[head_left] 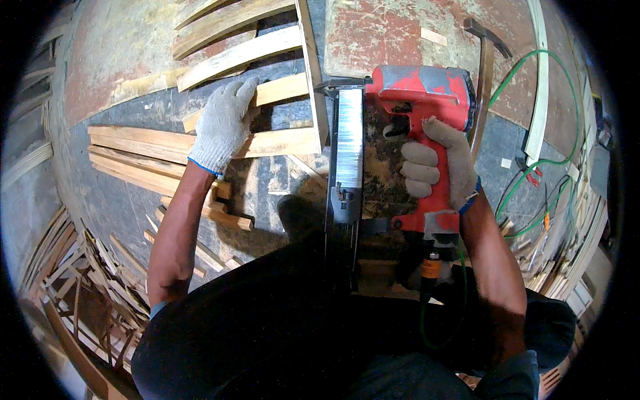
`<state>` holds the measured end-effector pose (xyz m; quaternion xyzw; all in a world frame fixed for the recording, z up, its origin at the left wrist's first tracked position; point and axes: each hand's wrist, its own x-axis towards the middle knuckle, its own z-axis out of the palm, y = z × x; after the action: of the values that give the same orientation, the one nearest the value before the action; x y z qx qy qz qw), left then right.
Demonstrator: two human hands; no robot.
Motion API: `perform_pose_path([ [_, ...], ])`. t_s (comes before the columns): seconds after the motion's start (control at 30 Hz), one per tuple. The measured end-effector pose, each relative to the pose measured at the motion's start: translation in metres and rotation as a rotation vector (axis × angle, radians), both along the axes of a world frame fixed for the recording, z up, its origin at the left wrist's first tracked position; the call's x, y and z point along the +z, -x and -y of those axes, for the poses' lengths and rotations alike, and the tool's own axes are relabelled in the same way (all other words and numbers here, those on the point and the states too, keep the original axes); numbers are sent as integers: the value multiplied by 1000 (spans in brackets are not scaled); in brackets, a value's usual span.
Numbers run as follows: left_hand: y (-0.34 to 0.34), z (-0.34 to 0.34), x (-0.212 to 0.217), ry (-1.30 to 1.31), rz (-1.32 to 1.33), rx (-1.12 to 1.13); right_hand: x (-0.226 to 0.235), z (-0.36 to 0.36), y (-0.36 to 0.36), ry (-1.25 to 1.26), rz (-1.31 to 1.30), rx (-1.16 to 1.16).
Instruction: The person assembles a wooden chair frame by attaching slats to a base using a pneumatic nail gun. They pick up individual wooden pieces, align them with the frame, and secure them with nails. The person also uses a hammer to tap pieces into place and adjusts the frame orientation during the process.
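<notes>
Nearest, the person's dark-trousered legs (253, 320) are spreading across the near edge of the dark grey floor (157, 107). Toward its near left corner, a heap of thin, pale wooden offcuts (87, 267) is lying in a tangle.

Just above the legs, an orange cylindrical hose coupling (431, 269) is hanging from the handle base of a scuffed red-and-grey nail gun (420, 97). The right hand (440, 163), in an off-white knitted glove with a blue cuff, is clenching that red handle, its fingers wrapping around it. Left of the handle, the gun's long, dark metal magazine is carrying a strip of silvery nails (350, 140).

Farther left on the floor, square-edged, light-brown wooden battens (140, 137) are lying side by side, short wooden blocks (227, 217) beside them.

Beyond these, the left hand (227, 120), gloved alike, is lying over a pale wooden slatted frame (240, 61), fingers bent; whether they are gripping a slat, I cannot tell. The frame is sitting left of the gun, its far left part overlapping the right side of a worn, red-and-green painted sheet (127, 47). The gun's dark nose is pointing at the frame's right rail.

Near the floor's right edge, red-handled pliers (533, 179) are lying beside a looping, thin green hose (577, 113). Farther off, a wooden-handled, dark-headed hammer (485, 87) is crossing the near edge of a second worn painted sheet (373, 33).
</notes>
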<state>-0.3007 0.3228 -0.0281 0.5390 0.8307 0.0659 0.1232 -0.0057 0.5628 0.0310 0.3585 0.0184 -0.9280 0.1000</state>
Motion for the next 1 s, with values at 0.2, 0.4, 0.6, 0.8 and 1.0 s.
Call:
perform_pose_path([
  [0.2,1,1,-3,-52,-19,-12,1,1,0,-17,-9,-5],
  [0.4,0,3,-4,-79,-27,-7,5,1,3,-20,-33,-5],
  [0.6,1,4,-8,-97,-56,-13,5,0,3,-42,-14,1],
  [0.8,1,2,-8,-64,-52,-19,0,2,0,-30,-54,-20],
  [1.0,2,4,-13,-91,-79,-30,-4,3,-1,-8,-57,-13],
])
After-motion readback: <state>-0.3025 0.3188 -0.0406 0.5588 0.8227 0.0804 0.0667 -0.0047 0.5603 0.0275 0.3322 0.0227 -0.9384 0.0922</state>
